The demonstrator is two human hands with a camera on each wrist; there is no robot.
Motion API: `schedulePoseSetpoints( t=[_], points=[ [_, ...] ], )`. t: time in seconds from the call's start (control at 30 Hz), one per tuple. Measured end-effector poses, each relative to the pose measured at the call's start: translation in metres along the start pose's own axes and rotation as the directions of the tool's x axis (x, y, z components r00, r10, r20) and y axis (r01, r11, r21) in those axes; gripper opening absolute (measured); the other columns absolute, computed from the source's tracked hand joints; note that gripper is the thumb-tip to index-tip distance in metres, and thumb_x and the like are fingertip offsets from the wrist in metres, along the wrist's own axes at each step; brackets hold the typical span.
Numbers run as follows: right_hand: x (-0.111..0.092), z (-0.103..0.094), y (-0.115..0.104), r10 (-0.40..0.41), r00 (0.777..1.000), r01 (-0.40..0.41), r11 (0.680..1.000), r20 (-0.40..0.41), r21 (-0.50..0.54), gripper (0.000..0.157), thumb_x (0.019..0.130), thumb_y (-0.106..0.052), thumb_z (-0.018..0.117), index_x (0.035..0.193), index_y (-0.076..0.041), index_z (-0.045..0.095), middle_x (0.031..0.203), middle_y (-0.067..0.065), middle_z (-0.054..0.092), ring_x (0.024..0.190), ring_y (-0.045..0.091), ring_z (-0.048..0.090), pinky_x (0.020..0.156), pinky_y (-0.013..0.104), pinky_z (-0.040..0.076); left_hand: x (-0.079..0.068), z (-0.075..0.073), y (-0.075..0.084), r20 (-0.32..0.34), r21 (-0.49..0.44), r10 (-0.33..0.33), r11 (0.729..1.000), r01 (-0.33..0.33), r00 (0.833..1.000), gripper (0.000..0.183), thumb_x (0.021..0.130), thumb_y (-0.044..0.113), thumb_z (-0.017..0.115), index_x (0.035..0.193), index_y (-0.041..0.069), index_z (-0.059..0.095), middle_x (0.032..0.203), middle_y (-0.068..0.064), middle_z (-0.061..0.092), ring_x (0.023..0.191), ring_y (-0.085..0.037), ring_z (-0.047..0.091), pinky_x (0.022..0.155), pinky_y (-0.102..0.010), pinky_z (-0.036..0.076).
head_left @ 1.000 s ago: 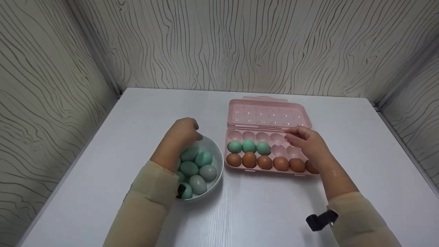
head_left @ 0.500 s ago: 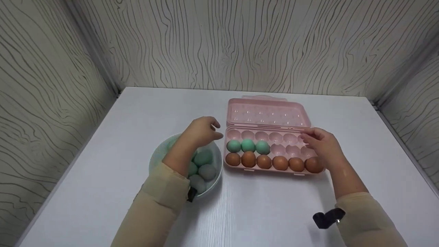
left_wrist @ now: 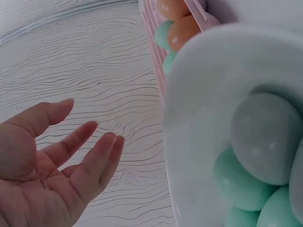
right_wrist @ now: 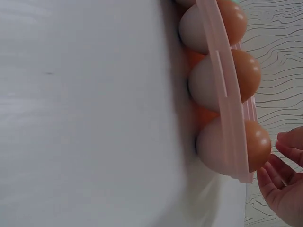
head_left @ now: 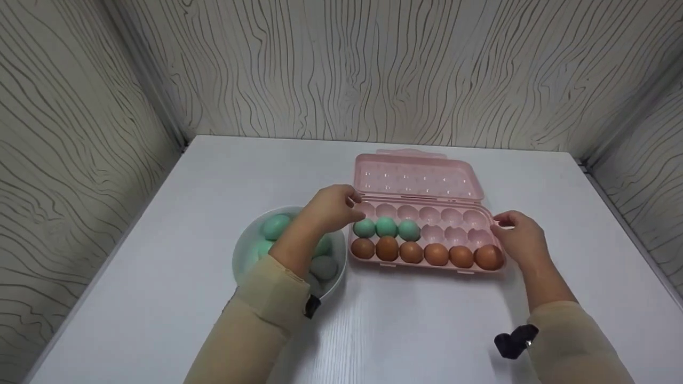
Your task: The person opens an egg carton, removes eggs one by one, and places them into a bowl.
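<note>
The pink egg carton (head_left: 427, 205) lies with its lid (head_left: 419, 173) folded back. Brown eggs (head_left: 411, 252) fill its front row, and three green eggs (head_left: 387, 226) sit at the left of the middle row. At the carton's left end, my left hand (head_left: 332, 208) hovers with bent, spread fingers; the left wrist view shows nothing in that hand (left_wrist: 57, 163). My right hand (head_left: 520, 234) is at the carton's right end, fingertips right at the rim. In the right wrist view, its loosely bent fingers (right_wrist: 277, 177) are beside the end brown egg (right_wrist: 258, 144).
A white bowl (head_left: 240, 234) of green and greyish eggs (head_left: 276, 226) stands left of the carton, partly under my left forearm. Behind the white table (head_left: 405, 330) rises a wood-patterned wall (head_left: 341, 69), with more panels at both sides.
My left hand has moved right from over the bowl to the carton's left end. My right hand has slid right from above the carton's cups to its right edge. The eggs in the carton stay put.
</note>
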State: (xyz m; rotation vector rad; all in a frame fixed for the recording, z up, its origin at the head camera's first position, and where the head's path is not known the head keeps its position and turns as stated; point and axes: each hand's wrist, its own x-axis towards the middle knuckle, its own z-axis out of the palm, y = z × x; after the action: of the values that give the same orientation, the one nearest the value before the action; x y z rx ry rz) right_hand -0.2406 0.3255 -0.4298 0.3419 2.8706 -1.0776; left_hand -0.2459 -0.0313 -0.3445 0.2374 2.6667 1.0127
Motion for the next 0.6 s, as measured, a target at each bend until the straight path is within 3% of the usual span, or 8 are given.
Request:
schedulePoseSetpoints(
  t=[0.13,0.3,0.6],
  points=[
    [0.001,0.004,0.006,0.033,0.999,-0.032,0.999,0.024,-0.040,0.043,0.092,-0.018,0.050,0.129,0.003,0.041,0.124,0.028,0.045,0.114,0.044,0.043,0.090,0.049,0.042,0.002,0.006,0.005,0.000,0.002,0.003,1.000,-0.003,1.000,0.027,0.082,0.021,0.066,0.106,0.012,0.061,0.101,-0.005,0.060,0.092,-0.019,0.055,0.080,-0.033,0.048],
    [0.001,0.007,0.012,0.104,0.993,-0.102,0.994,0.056,-0.035,0.041,0.093,-0.016,0.049,0.127,0.005,0.042,0.118,0.028,0.047,0.104,0.038,0.050,0.083,0.041,0.048,0.003,0.013,0.012,0.022,0.009,-0.011,1.000,0.011,1.000,0.029,0.083,0.022,0.066,0.110,0.012,0.060,0.104,-0.004,0.060,0.093,-0.019,0.055,0.082,-0.033,0.048],
    [0.003,0.007,0.010,0.084,0.996,-0.078,0.988,0.040,-0.134,0.019,0.089,-0.011,0.050,0.100,0.004,0.055,0.093,0.021,0.055,0.080,0.028,0.053,0.062,0.030,0.048,0.011,0.026,0.020,0.038,0.011,-0.042,0.999,0.041,0.998,0.030,0.082,0.022,0.067,0.111,0.013,0.060,0.103,-0.004,0.060,0.088,-0.017,0.056,0.079,-0.031,0.049]
  ],
)
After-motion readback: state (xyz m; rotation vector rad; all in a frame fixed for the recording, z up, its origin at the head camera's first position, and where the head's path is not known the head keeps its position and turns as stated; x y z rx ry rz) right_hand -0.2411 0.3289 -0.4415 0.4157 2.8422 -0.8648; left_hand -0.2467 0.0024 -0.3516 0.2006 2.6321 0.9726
